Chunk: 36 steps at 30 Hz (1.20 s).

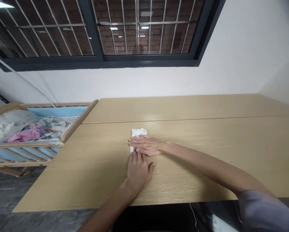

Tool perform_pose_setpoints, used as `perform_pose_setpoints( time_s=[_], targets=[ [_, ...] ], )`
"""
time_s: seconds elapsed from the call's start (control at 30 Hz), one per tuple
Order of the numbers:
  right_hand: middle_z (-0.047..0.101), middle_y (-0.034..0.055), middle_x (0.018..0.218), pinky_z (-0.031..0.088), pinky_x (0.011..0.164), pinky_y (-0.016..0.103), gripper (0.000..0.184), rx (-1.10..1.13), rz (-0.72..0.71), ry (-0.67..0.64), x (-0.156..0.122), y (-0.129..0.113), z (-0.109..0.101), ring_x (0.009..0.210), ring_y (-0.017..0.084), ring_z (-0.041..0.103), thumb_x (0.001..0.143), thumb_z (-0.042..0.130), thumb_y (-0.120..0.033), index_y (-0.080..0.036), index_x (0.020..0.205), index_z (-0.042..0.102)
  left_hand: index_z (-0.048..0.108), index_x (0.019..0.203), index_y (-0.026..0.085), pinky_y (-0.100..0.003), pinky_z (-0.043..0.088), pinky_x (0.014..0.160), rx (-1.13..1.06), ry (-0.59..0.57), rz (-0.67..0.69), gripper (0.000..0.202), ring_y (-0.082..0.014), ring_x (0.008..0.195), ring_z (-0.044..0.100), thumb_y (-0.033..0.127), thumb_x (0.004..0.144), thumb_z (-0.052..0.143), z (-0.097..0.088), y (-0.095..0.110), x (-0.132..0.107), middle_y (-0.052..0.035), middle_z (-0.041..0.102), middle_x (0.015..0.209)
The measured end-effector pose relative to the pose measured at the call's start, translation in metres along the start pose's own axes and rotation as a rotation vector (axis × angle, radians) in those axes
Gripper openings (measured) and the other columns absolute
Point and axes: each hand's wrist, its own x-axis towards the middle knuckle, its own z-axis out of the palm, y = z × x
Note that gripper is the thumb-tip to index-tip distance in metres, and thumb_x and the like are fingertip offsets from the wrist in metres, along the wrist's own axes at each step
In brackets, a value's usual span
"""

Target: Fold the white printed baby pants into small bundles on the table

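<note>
Fingers of the left hand (137, 167) stretched across the tabletop (219, 145) toward its far edge, clasping nothing visible. Just beyond, right hand (149, 146) flat across a white cloth (137, 132), fingers extended, apparently pressing rather than gripping. Lies near the seam (190, 119) before the far edge, closer to the left edge than the right. Could bunch or skid under uneven pressure from two hands set close together; could snag at the seam if pushed farther. Beside the tabletop's far left corner, crib (80, 120) piled with fabrics (30, 133); beyond, barred window (150, 63).
</note>
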Motion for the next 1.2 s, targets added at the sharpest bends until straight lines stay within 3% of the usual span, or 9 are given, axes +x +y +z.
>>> perform_pose_setpoints(
  time_s=[0.2,0.37,0.53,0.67,0.77,0.87,1.03,1.13,1.2],
  targets=[
    [0.019,0.0007,0.167,0.005,0.126,0.046,0.056,-0.047,0.064,0.018,0.011,0.046,-0.007,0.155,0.022,0.015,0.106,0.029,-0.048,-0.03,0.159,0.025,0.045,0.141,-0.007,-0.051,0.042,0.109,-0.025,-0.035,0.033,0.07,-0.044,0.14,0.043,0.046,0.096,0.049,0.003,-0.008,-0.001,-0.0335,0.045,0.148],
    [0.016,0.0031,0.168,0.003,0.126,0.046,0.06,-0.137,0.197,0.068,0.022,0.076,-0.016,0.156,0.022,0.011,0.106,0.021,-0.051,-0.026,0.161,0.022,0.046,0.14,-0.004,-0.052,0.041,0.11,-0.104,-0.071,0.037,0.067,-0.0423,0.141,0.041,0.045,0.095,0.051,-0.003,-0.015,0.002,-0.0319,0.044,0.15],
    [0.023,0.0089,0.167,0.01,0.123,0.052,0.063,-0.161,0.316,0.186,0.018,0.07,-0.023,0.154,0.027,0.018,0.105,0.02,-0.054,-0.023,0.16,0.027,0.062,0.122,0.015,-0.034,0.047,0.098,-0.301,-0.155,-0.135,0.04,-0.0249,0.117,0.063,0.036,0.102,0.035,-0.035,-0.058,0.031,-0.0148,0.069,0.125],
    [0.056,0.0179,0.141,0.034,0.11,0.05,0.053,-0.101,0.437,0.364,0.012,0.057,-0.025,0.133,0.032,0.049,0.102,0.038,-0.049,-0.017,0.14,0.056,0.066,0.099,0.009,-0.04,0.048,0.088,-0.233,-0.192,-0.291,0.047,-0.0331,0.103,0.067,0.044,0.101,0.035,-0.042,-0.091,0.057,-0.0229,0.072,0.104],
    [0.067,0.0137,0.113,0.045,0.094,0.037,0.035,-0.003,0.444,0.383,0.01,0.052,-0.02,0.105,0.026,0.062,0.096,0.054,-0.039,-0.015,0.116,0.068,0.066,0.094,0.01,-0.038,0.048,0.08,-0.222,-0.248,-0.287,0.047,-0.0337,0.095,0.069,0.049,0.098,0.04,-0.031,-0.094,0.072,-0.0229,0.073,0.097],
    [0.063,0.0102,0.106,0.046,0.088,0.032,0.022,0.076,0.454,0.436,0.008,0.044,-0.011,0.098,0.021,0.06,0.091,0.06,-0.028,-0.015,0.108,0.066,0.066,0.096,0.012,-0.035,0.047,0.078,-0.246,-0.271,-0.228,0.036,-0.0309,0.095,0.069,0.042,0.097,0.045,-0.028,-0.085,0.084,-0.0204,0.073,0.1],
    [0.056,0.0083,0.105,0.044,0.091,0.035,0.012,0.169,0.514,0.672,0.001,-0.022,0.001,0.101,0.021,0.054,0.087,0.057,-0.02,-0.018,0.099,0.056,0.062,0.086,0.019,-0.03,0.041,0.067,-0.333,-0.247,-0.098,0.025,-0.0212,0.077,0.065,0.036,0.095,0.047,-0.074,-0.079,0.059,-0.006,0.071,0.085],
    [0.057,0.0022,0.089,0.044,0.075,0.031,0.01,0.451,0.516,0.708,-0.009,-0.097,0.016,0.082,0.018,0.053,0.085,0.058,-0.024,-0.022,0.091,0.051,0.058,0.076,0.023,-0.027,0.039,0.06,-0.44,-0.252,-0.036,0.029,-0.0169,0.066,0.058,0.045,0.093,0.051,-0.116,-0.095,-0.007,0.0012,0.065,0.075],
    [0.057,-0.0001,0.085,0.042,0.067,0.028,0.013,0.697,0.481,0.658,-0.013,-0.148,0.037,0.075,0.016,0.051,0.085,0.06,-0.029,-0.023,0.09,0.051,0.06,0.074,0.025,-0.026,0.042,0.058,-0.491,-0.291,-0.129,0.031,-0.0162,0.062,0.058,0.051,0.09,0.055,-0.136,-0.109,-0.064,0.0034,0.063,0.069]
  ],
)
